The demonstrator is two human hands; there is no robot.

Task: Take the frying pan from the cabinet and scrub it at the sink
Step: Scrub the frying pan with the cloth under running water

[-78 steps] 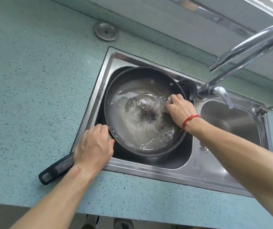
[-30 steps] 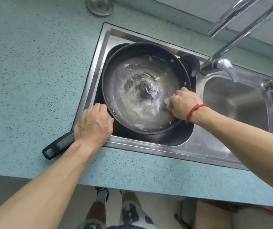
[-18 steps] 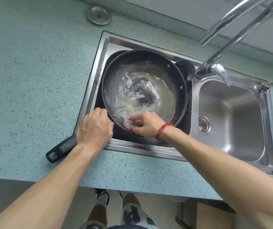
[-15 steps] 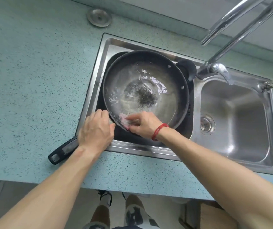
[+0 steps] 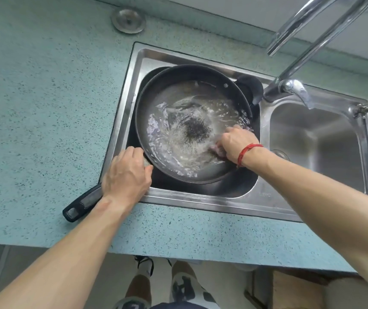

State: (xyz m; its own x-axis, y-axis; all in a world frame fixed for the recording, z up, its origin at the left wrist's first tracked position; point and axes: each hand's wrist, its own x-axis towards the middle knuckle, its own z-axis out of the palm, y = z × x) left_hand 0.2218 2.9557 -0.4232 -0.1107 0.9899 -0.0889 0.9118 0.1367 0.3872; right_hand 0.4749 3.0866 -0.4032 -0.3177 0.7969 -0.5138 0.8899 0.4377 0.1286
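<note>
Speckled teal surface [image 5: 45, 97] frames a steel sink [image 5: 200, 204] holding the water-filled frying pan [image 5: 156, 103]. Left hand [image 5: 126, 175] fingers grip its handle [image 5: 80, 205]; right hand [image 5: 236, 141] fingers clutch a pinkish scrubber [image 5: 217, 150] inside it. Sink-rim stamp [image 5: 264, 194] unreadable.

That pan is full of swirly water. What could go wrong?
The water in the frying pan could slosh over the rim onto the countertop. Only the left hand on the handle steadies the pan in the sink; hard scrubbing by the right hand with its cloth might tip it.
</note>
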